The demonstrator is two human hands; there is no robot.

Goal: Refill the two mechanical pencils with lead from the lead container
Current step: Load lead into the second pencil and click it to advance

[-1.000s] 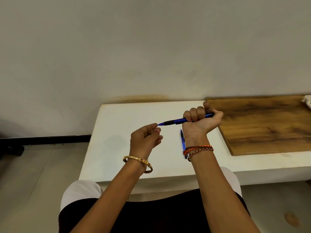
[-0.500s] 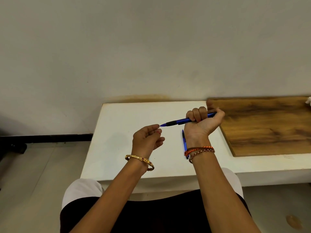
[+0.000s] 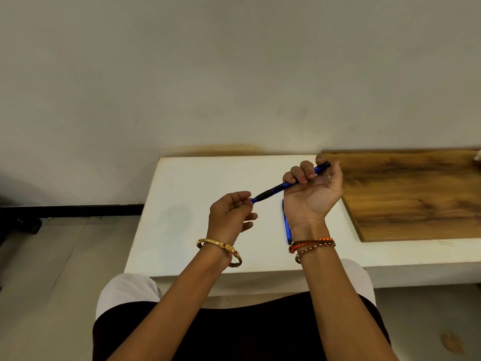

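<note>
Above white table (image 3: 182, 230), right hand (image 3: 312, 194) grips blue pencil (image 3: 276, 190).

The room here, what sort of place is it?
Probably a plain indoor workspace, maybe a home or office: a low white table against a bare wall, a wooden board on the table, tiled floor.

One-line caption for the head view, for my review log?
Right hand grips a blue mechanical pencil, left hand at its tip; second pencil lies on the white table.

Head-worn camera looks forward and down, close over a white table (image 3: 197, 178).
</note>
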